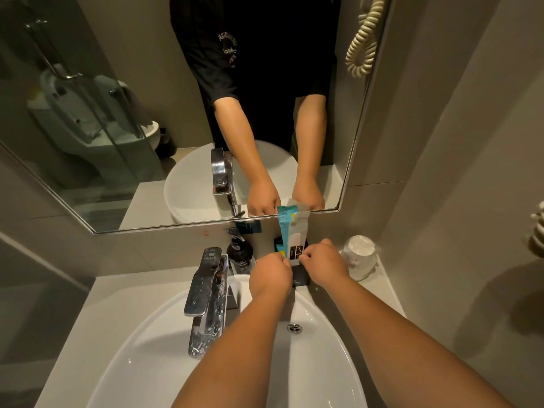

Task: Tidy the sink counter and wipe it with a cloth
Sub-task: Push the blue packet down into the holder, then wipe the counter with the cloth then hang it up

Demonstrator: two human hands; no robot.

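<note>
Both my hands are at the back of the sink counter (123, 293), over a small black tray (300, 278). My left hand (269, 273) and my right hand (321, 262) pinch the lower ends of upright amenity packets (291, 231), teal and white, that lean against the wall under the mirror. A dark pump bottle (240, 251) stands just left of them, behind the tap. No cloth is visible.
A chrome tap (206, 293) rises at the left of the white basin (323, 348). Wrapped paper cups (360, 256) sit at the counter's right back corner. The mirror (117, 113) hangs close above. A coiled cord (365, 33) hangs on the right wall.
</note>
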